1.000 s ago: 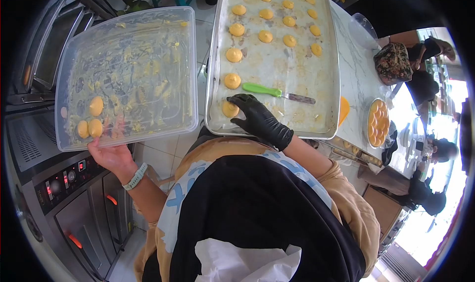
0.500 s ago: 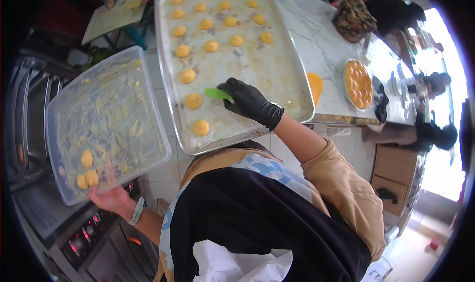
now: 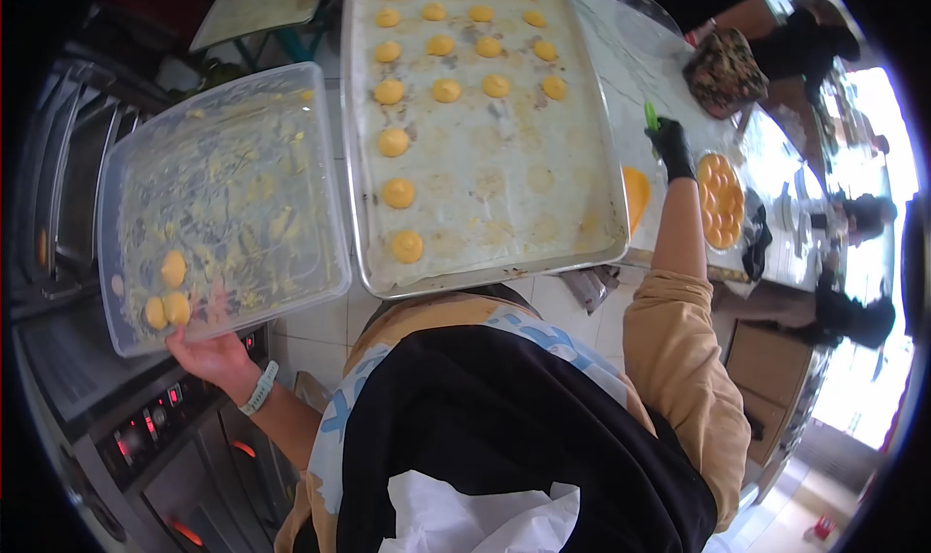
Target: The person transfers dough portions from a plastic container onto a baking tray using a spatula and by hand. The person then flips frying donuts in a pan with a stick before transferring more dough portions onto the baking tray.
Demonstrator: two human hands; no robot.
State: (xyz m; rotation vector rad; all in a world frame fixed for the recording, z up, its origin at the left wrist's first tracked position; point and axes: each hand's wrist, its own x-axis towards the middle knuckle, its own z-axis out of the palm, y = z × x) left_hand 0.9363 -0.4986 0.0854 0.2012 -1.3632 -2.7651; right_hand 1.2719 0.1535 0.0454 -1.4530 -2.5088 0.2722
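Observation:
My bare left hand [image 3: 213, 359] grips the near edge of a clear plastic tub [image 3: 228, 194], its fingers under the bottom. Smears cover the tub, and three orange dough pieces [image 3: 174, 269] lie in its near left part. My black-gloved right hand [image 3: 671, 147] is closed on the green-handled spatula [image 3: 651, 115] over the marble table, right of the metal tray [image 3: 361, 165]. On that tray's paper, piped orange mounds [image 3: 398, 193] stand in rows at the far end and in one column down the left side.
An orange scraper [image 3: 635, 196] lies beside the tray. Round orange buns [image 3: 720, 202] fill a dish on the marble table [image 3: 621, 78]. An oven with lit displays [image 3: 150, 422] is at the lower left. Other people [image 3: 805, 44] are at the right.
My right hand picked the spatula up off the tray and moved right, over the table. The tub in my left hand first dropped lower in view, then rose slightly.

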